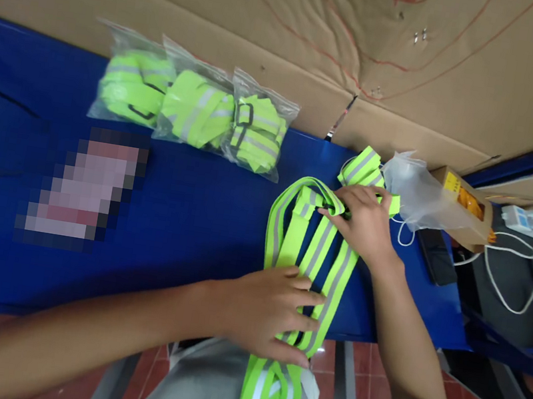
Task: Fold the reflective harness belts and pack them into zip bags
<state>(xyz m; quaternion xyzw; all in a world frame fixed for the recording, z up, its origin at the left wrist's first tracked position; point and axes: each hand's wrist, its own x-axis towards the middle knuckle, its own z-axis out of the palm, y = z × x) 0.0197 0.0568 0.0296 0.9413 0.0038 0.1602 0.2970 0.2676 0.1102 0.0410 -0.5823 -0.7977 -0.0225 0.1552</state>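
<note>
A lime-yellow reflective strap [320,245], with a grey stripe down its middle, lies in several parallel runs over the blue table. Its lower end hangs past the table edge in loops across the lap. Spread flat on these runs, near the front edge, is my left hand [274,309], fingers apart. Farther up, my right hand [367,222] has its thumb and bent fingers closed on the strap close to a dark buckle, which is partly hidden. Just beyond the right hand sits a folded bundle [365,168] of the same strap.
Three clear zip bags [135,84] of folded yellow straps lie along the cardboard wall [291,41]. A blurred-out flat item [86,188] is on the left. On the right are a clear plastic bag [412,189], a cardboard box [472,208], a dark phone [437,257] and white cables [503,301].
</note>
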